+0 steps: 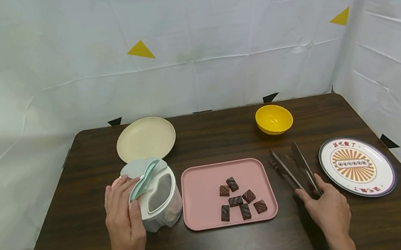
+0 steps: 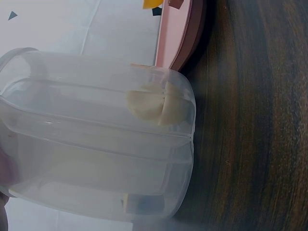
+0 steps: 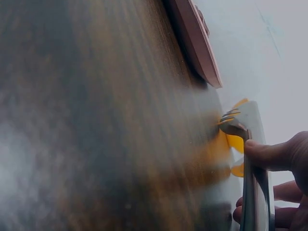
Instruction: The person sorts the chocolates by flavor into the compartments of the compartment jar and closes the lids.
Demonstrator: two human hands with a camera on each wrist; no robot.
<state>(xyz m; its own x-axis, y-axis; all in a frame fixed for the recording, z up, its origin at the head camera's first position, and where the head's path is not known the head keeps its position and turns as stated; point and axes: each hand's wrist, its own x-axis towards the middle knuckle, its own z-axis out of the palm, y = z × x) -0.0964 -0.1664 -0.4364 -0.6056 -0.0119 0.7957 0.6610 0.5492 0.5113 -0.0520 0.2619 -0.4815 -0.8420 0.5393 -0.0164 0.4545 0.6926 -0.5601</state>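
Note:
My left hand grips the side of a white plastic container with a pale green flip lid, which stands left of a pink tray. The left wrist view shows the container's translucent wall filling the frame. Several chocolate pieces lie on the tray. My right hand holds metal tongs by their hinged end on the table, right of the tray. In the right wrist view my thumb presses on the tongs' arm.
A cream plate sits behind the container. A yellow bowl stands at the back right. A patterned plate lies right of the tongs. The dark wooden table is ringed by white sheeting.

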